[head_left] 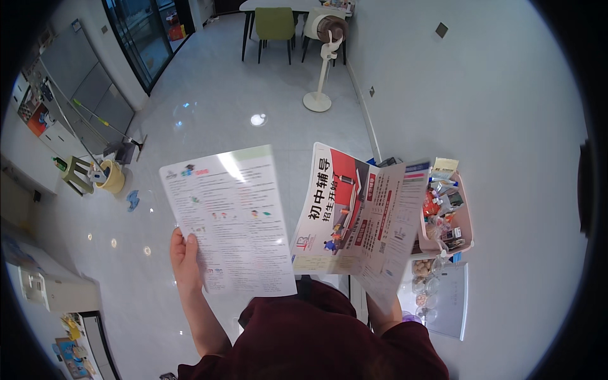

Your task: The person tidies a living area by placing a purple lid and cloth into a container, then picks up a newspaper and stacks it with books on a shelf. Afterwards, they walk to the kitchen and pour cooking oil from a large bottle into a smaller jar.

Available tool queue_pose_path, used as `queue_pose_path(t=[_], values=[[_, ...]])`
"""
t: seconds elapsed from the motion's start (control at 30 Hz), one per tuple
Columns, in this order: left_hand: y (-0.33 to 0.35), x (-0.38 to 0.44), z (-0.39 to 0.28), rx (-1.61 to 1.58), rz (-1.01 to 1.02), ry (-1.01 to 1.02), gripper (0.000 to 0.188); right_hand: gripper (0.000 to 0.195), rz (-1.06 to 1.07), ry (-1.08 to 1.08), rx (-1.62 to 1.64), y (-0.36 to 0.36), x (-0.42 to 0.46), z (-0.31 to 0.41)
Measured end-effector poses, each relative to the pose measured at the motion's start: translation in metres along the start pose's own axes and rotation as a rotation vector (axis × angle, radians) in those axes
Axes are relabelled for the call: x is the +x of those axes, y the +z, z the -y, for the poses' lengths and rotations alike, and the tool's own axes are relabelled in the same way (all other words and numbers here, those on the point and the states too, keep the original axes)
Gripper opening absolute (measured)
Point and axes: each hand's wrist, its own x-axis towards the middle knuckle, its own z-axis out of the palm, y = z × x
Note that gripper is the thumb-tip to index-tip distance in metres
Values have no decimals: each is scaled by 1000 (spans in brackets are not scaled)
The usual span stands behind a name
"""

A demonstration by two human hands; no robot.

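Note:
My left hand [184, 259] grips a glossy printed sheet [232, 228] by its left edge, the thumb on top and the fingers behind. The sheet is densely covered with small text and little coloured pictures. To its right is a folded, illustrated leaflet [327, 213] with a red panel and large dark writing, its right part [396, 209] bent at an angle. My right hand is hidden behind this leaflet; only the forearm shows below it, so its grip cannot be seen. The lower edges of the two papers lie close together in the view.
A pink basket [468, 232] of packets stands at the right by the wall, above clear jars [422, 285]. A white pedestal fan [323, 71] and green chair [275, 23] stand ahead. At the left are a yellow bucket [113, 178], a green stool [73, 173] and a blue cloth [133, 200].

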Motion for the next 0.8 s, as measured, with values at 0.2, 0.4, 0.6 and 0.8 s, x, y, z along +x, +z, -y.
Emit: queue_pose_path(t=[0.2, 0.4, 0.6, 0.8], values=[[42, -7, 11, 69, 129, -44, 16, 41, -133, 39, -45, 13, -4, -11], [82, -9, 45, 190, 259, 13, 18, 41, -285, 17, -142, 35, 7, -29], [103, -15, 61, 291, 308, 36, 30, 32, -287, -139, -368, 16, 18, -43], [100, -7, 77, -36, 393, -116, 45, 22, -355, -226, -477, 18, 25, -47]])
